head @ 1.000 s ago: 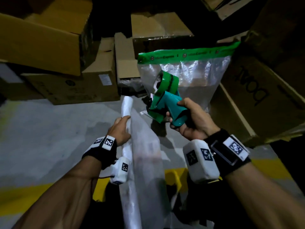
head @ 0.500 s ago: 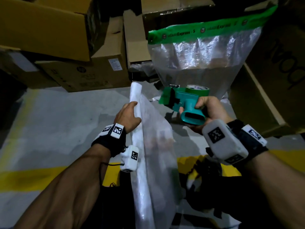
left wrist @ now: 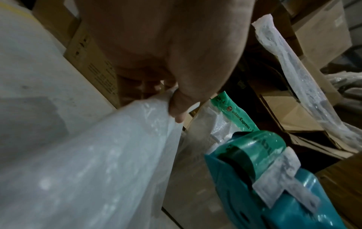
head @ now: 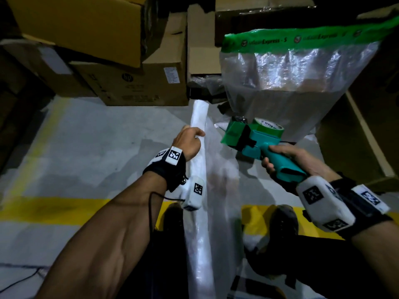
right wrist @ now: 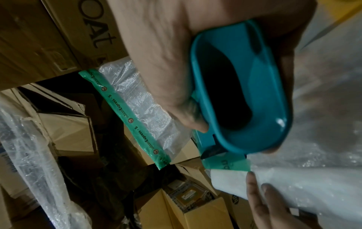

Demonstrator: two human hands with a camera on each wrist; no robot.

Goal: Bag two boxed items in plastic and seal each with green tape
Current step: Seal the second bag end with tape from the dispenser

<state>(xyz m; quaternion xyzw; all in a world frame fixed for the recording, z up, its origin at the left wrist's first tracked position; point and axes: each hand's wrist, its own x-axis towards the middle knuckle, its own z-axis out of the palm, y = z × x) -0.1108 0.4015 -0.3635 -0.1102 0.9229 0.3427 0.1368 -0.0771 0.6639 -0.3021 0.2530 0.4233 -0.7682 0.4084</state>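
So the folded bag top (head: 199, 134) runs away lengthwise, left hand (head: 188, 141) pinching it; tape dispenser (head: 257, 139), gripped by the right hand (head: 287, 160), sits just right.

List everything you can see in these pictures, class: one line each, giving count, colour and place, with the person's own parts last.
Sealed bag: one, clear plastic, standing at the back right, its top closed.
Tape strip: one, green with print, across the sealed bag's top.
Folded bag edge: one, whitish plastic, centre, running away from the person.
Tape dispenser: one, teal, right of the folded bag edge.
Tape roll: one, green, on the dispenser.
Cardboard boxes: several, brown, stacked along the back.
Floor: grey, with a yellow line across the near side.
Left hand: grips the folded bag edge.
Right hand: grips the dispenser's handle.
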